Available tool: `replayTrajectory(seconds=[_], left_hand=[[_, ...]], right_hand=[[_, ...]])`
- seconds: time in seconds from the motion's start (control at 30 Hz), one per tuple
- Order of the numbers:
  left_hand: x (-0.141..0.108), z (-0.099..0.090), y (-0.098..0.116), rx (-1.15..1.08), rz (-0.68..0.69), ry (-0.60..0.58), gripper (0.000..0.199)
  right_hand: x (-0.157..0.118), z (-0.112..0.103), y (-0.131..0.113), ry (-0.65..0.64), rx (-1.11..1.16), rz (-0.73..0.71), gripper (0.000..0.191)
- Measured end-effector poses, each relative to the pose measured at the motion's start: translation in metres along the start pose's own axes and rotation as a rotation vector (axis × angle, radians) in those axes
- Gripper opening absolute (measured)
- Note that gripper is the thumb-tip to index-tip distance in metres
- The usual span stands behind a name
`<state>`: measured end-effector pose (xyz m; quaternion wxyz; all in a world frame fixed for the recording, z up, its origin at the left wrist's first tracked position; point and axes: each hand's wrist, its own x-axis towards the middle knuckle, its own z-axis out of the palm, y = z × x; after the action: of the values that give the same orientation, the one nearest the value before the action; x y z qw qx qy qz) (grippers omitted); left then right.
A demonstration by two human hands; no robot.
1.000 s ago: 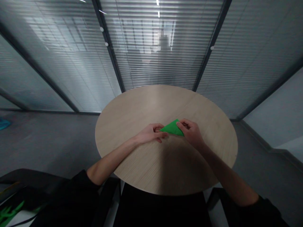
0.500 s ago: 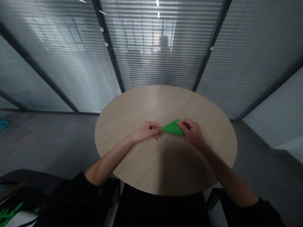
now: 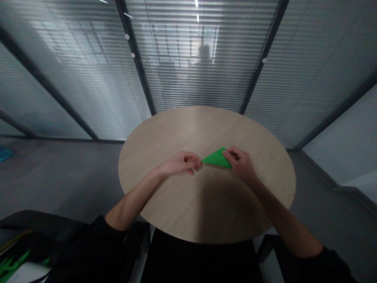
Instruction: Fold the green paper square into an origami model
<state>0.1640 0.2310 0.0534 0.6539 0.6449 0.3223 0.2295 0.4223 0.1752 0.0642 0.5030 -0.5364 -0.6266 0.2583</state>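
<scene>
- One flat green triangle of paper-like material (image 3: pixel 217 158), held between near and far edges of round, pale wood-grain table (image 3: pixel 165 137); cannot tell whether resting on it.
- Pinched at broad end by right hand (image 3: pixel 242 164), fingers closed.
- Pinched at narrow tip by left hand (image 3: pixel 179 162), fingertips together.

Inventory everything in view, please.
Table: one, pale wood, centre
Green triangle: one, green, near table's centre
Blinds: several, grey, beyond table
Posts: several, dark, between blinds
Round fittings: three, white, on posts
Blurred figure: one, dark, at the blinds
Wall: one, pale, right
Floor: one, grey, around table
Blue item: one, blue, far left
Green pieces: several, green, bottom left
White item: one, white, bottom left
Chair parts, apparently: two, black, below table
Sleeves: two, black, lower sides
Left hand: one, bare, fingers at triangle's tip
Right hand: one, bare, gripping triangle
</scene>
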Motion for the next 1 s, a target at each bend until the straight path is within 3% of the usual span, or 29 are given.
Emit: replayTrajectory(seconds=[0.2,0.57,0.77,1.0], left_hand=[[0.003,0.019,0.003,0.050,0.041,0.012,0.029],[0.008,0.049,0.001,0.101,0.032,0.090,0.009],[0.007,0.041,0.000,0.095,0.038,0.112,0.004],[0.007,0.027,-0.003,0.016,0.034,0.080,0.017]], right_hand=[[-0.003,0.005,-0.002,-0.021,0.023,0.001,0.028],[-0.010,0.014,-0.006,-0.142,-0.055,-0.111,0.028],[-0.009,0.009,-0.003,-0.119,-0.064,-0.086,0.029],[-0.005,0.007,0.001,-0.064,-0.027,-0.035,0.031]])
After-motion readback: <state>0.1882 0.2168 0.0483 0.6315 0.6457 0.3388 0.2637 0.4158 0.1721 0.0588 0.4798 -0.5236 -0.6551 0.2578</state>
